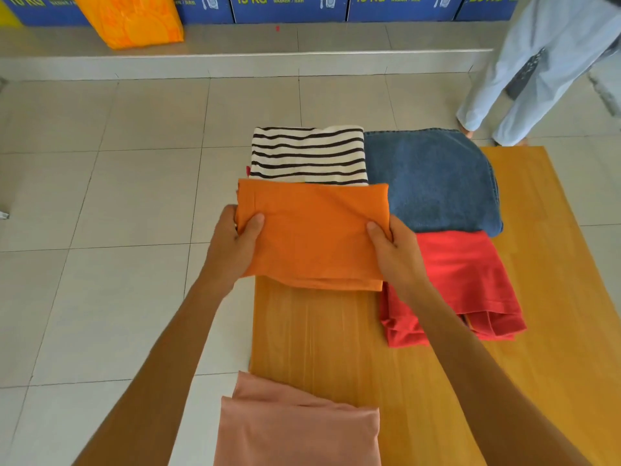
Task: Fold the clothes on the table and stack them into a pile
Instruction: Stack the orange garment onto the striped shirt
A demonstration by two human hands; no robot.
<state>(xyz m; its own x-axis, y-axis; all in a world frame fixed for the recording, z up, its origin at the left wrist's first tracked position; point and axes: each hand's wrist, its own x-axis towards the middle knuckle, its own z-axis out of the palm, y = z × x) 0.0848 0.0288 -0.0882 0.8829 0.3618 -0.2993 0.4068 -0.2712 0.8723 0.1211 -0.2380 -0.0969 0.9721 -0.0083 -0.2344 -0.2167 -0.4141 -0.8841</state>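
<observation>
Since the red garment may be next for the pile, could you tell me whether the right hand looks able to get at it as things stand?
Probably yes, once freed. The right hand grips the folded orange garment together with the left hand. The red garment lies right beside that wrist, with nothing on top except the jeans at its far edge.

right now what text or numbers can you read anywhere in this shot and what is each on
"10 KG": blue box at far left, top cut off.
"15 KG" and "WASHER": blue box in the middle.
"15 KG" and "WASHER": next blue box to its right.
"20 KG": rightmost blue box, partly cut off.
The smaller print on the boxes is too blurred to read.
The clothes show no text.
</observation>
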